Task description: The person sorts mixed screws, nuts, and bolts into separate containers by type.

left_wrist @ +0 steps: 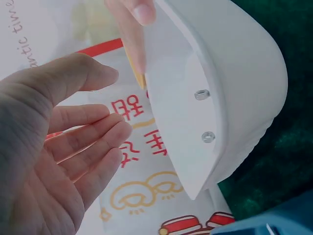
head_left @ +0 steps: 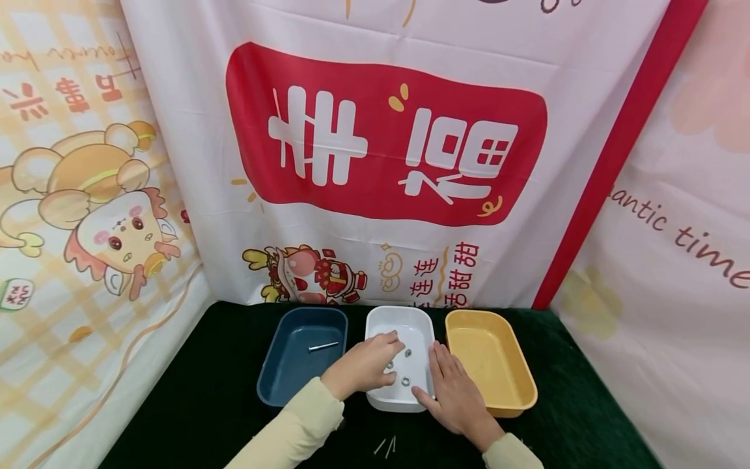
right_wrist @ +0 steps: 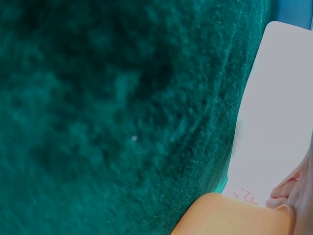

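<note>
The white tray stands in the middle with several small metal nuts on its floor. Over its left side hovers my left hand, thumb apart from loosely bent fingers; in the left wrist view the left hand has nothing in its grasp. At the white tray's right rim is my right hand, its fingers straight and close together, thumb spread over the near rim. Only a few fingers of the right hand show in the right wrist view; whether they touch the rim I cannot tell.
On the left a blue tray holds a long bolt. A yellow tray stands to the right, beside my right hand. Several thin screws or nails lie on the dark green cloth in front. Behind hangs a printed curtain.
</note>
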